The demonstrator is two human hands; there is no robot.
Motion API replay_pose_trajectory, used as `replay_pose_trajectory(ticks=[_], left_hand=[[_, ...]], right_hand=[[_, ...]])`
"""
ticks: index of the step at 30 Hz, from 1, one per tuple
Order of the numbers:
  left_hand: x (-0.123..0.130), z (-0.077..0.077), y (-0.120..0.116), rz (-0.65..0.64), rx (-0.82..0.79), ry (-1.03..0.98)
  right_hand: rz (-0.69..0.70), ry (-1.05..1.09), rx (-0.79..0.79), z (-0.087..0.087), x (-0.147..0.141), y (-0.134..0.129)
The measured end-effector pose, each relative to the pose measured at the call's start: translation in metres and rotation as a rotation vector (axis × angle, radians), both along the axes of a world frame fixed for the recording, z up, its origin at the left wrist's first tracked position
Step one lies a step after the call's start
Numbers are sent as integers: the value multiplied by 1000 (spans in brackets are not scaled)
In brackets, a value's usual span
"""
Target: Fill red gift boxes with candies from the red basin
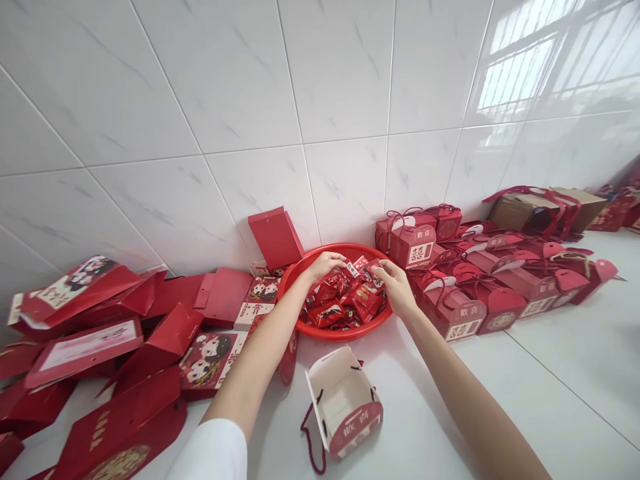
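A round red plastic basket point(367, 328) stands against the tiled wall, full of red wrapped packets point(367, 301). Over its left part, my left hand point(325, 265) has its fingers closed at a small red packet with a white label point(353, 268). My right hand point(396, 283) pinches another small red packet point(376, 267) above the basket's right side. Below the basket, an open, empty-looking carton box point(356, 427) with a cream inside and a dark red cord rests on the white surface.
Many red boxes and bags point(135, 407) lie loosely on the left. On the right are rows of closed red handled boxes point(457, 313), with brown cardboard bundles point(525, 212) behind. A red box point(275, 237) leans on the wall point(240, 87).
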State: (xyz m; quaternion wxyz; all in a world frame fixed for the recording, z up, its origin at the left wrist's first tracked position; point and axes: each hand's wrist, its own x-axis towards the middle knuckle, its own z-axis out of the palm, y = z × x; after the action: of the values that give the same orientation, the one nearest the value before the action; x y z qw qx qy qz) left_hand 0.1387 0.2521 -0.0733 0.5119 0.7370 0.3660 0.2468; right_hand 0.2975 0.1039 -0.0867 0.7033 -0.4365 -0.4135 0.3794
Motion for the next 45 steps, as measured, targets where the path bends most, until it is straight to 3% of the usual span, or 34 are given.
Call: replay_pose_trajectory(ticks=[7, 15, 21, 31, 38, 45], left_hand=[[4, 15, -27, -34, -28, -122], [-2, 21, -42, -72, -37, -198], [-13, 16, -28, -33, 227, 112], [-43, -20, 14, 28, 201, 532], [-30, -26, 21, -93, 149, 525], [-33, -20, 14, -83, 151, 302]], right_hand=[[11, 173, 43, 3, 2, 1], [51, 194, 48, 4, 2, -2], [37, 171, 49, 2, 3, 0], [1, 127, 29, -2, 2, 4], [21, 118, 36, 1, 0, 2], [4, 99, 21, 0, 0, 3]])
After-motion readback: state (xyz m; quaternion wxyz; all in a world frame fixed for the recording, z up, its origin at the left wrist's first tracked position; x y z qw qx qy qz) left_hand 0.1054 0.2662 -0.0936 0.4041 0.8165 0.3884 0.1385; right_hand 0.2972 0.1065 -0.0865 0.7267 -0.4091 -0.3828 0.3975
